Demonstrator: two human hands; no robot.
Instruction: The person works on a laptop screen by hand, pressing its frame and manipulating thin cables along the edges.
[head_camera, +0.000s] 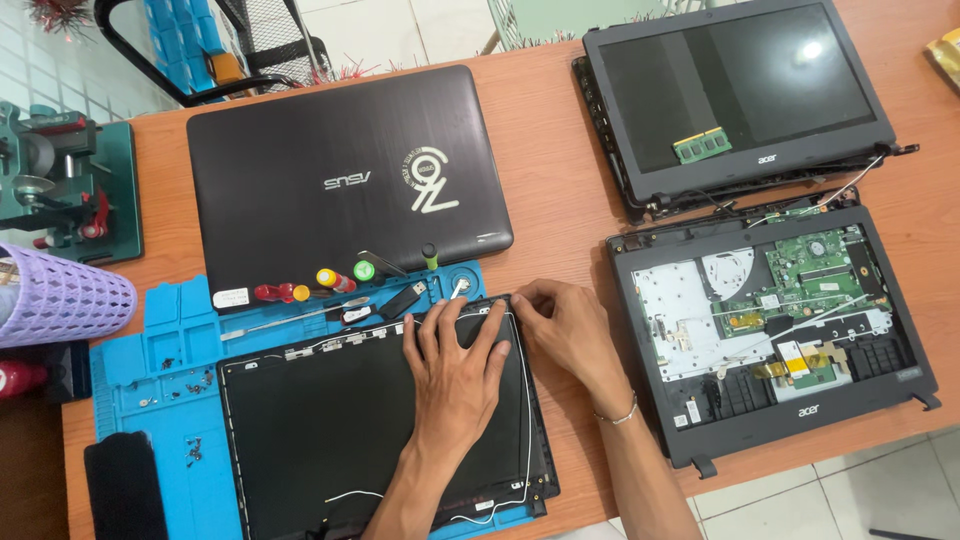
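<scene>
A black laptop screen lid (320, 430) lies face down on a blue work mat (160, 380), with thin white cables running along its top and right edges. My left hand (455, 365) presses flat on the lid's upper right area, fingers spread. My right hand (560, 320) pinches at the lid's top right corner, where the white cable (527, 420) bends. Several screwdrivers (330, 282) with red, yellow and green handles lie on the mat just above the lid.
A closed dark laptop (340, 170) sits behind the mat. At the right lies an opened laptop base (770, 330) with its green board exposed, and behind it a detached screen (740, 90) carrying a memory stick (702, 145). A purple basket (60, 295) and green tool stand (60, 180) are at left.
</scene>
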